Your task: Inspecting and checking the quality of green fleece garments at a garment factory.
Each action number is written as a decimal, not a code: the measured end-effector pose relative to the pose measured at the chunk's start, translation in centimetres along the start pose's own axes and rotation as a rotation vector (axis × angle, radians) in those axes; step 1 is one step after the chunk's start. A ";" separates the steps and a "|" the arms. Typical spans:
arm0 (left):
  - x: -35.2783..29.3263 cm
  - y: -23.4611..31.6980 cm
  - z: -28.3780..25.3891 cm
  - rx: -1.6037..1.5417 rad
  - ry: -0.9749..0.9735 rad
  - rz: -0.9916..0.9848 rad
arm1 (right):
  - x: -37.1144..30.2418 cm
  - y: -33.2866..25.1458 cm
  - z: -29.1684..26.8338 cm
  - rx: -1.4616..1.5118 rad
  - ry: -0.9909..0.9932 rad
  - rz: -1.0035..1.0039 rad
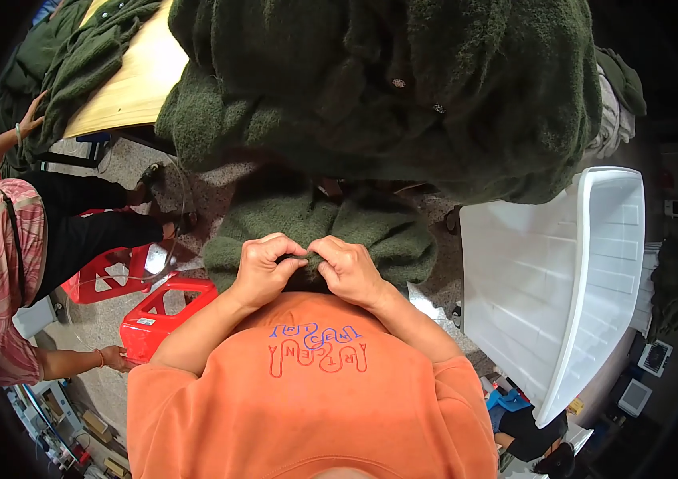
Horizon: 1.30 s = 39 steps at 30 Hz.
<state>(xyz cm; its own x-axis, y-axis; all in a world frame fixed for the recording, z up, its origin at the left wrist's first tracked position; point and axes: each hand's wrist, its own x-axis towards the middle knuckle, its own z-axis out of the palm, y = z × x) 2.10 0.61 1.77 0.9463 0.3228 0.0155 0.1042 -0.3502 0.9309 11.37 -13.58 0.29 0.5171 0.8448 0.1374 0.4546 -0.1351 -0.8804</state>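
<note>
A dark green knitted garment (387, 243) hangs down in front of me, spread below both hands. My left hand (269, 262) pinches its fabric between thumb and forefinger. Close beside it, my right hand (345, 267) pinches the same garment, the two sets of fingertips nearly meeting. A small fold of cloth shows between them; whether anything else is in the fingers is too small to tell. Just beyond lies a big pile of dark green fuzzy garments (315, 104), with two shiny buttons (399, 83) visible on it.
To the right stands a large white plastic bin (522, 263). Red plastic stools (165, 315) are at the left, where a co-worker's hand (115, 358) touches one. That person's other hand rests on green garments (99, 68) on a wooden table (127, 88). Another person is at the lower right.
</note>
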 end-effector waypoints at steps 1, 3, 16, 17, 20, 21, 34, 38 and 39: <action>0.0 0.0 0.0 0.003 0.007 0.017 | 0.0 0.0 0.0 -0.060 -0.029 0.033; 0.0 0.1 0.1 0.006 0.014 0.035 | -0.3 -0.1 0.2 -0.095 0.016 -0.024; -0.3 0.7 1.1 0.181 0.188 0.266 | -0.5 -1.1 0.8 -0.102 0.189 -0.012; -0.4 0.8 1.2 0.243 0.205 0.350 | -0.5 -1.3 0.8 -0.100 0.179 -0.013; -0.5 1.0 1.2 0.312 0.246 0.496 | -0.2 -1.6 0.9 -0.063 0.210 0.027; -0.5 1.1 1.2 0.325 0.251 0.524 | -0.2 -1.7 0.9 -0.060 0.207 0.029; -0.5 0.8 1.0 0.300 0.287 0.567 | 0.1 -1.7 0.6 0.220 0.196 0.118; -0.4 0.9 0.8 0.413 0.275 0.570 | 1.0 -1.2 1.3 -0.052 0.250 -0.011; -0.4 1.0 0.9 0.425 0.270 0.565 | 1.2 -1.1 1.3 -0.109 0.265 -0.059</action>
<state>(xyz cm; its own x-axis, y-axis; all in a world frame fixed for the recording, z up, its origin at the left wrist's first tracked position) 2.07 -0.64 2.34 0.7885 0.1784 0.5886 -0.2142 -0.8174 0.5347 10.55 -11.73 0.84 0.6526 0.6899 0.3134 0.5575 -0.1569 -0.8152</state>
